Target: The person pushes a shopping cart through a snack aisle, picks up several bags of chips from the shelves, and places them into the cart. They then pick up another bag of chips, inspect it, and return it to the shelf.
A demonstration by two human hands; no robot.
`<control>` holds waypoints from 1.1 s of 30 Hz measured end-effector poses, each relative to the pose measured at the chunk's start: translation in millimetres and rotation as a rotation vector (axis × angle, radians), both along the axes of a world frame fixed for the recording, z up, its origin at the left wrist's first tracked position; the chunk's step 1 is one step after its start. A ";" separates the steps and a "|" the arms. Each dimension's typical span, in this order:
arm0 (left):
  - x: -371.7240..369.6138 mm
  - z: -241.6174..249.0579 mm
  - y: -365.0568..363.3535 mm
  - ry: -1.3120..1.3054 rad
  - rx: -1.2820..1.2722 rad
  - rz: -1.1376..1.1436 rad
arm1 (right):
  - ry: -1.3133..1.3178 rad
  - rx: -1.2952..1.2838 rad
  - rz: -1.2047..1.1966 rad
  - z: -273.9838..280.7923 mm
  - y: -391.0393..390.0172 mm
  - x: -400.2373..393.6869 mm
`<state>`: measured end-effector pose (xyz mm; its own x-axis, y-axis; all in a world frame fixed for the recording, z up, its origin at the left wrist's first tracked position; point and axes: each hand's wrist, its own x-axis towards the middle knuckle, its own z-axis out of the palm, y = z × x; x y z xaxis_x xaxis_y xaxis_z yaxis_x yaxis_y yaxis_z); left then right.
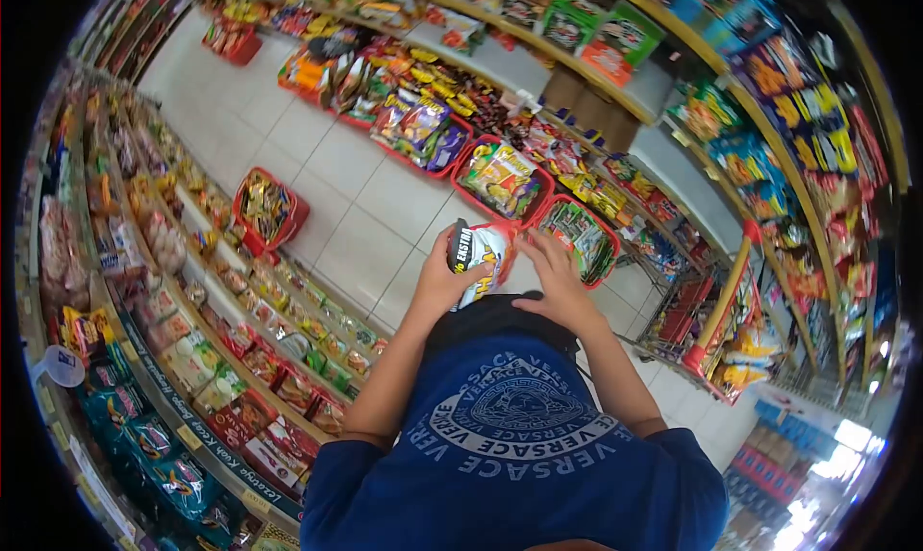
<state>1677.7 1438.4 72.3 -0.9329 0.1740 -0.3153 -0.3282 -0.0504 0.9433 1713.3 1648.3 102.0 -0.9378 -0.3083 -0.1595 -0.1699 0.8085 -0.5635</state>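
Observation:
A white snack packet (483,255) with a black band reading "EKSTRA" and some red is held in front of the waist. My left hand (446,277) grips it along its left side, thumb across its front. My right hand (558,284) is at the packet's right side, fingers spread and curved, the fingertips near its edge; whether they touch it is unclear. Just beyond the hands, red baskets stand on the floor, one with yellow and green packets (502,176) and one with green and silver packets (580,241).
Curved shelves of packets (216,349) run along the left. More shelves (615,85) fill the upper right. A red basket (269,210) stands on the tiled floor (356,214) at left. A red and yellow rack (726,301) is at right.

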 end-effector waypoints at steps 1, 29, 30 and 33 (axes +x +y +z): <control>-5.9 -0.1 -15.2 0.125 -0.189 -0.066 | 0.008 0.024 0.073 -2.2 -16.7 -12.6; 243.8 -404.2 -162.8 -0.858 -0.510 -0.247 | 0.743 -0.281 -1.112 -379.1 -10.3 -685.8; 221.8 -399.0 -152.3 -0.618 -0.391 -0.290 | 0.585 -0.583 -1.140 -381.4 -10.1 -697.8; 231.3 -384.3 -128.8 -1.063 -0.537 -0.163 | 0.708 -0.204 -1.283 -414.0 7.2 -726.2</control>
<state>1909.0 1309.6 -312.0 -0.1419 -0.1231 -0.9822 -0.9206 0.3810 0.0852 987.1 1655.4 -312.1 -0.4430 0.8120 0.3800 0.3015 0.5342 -0.7898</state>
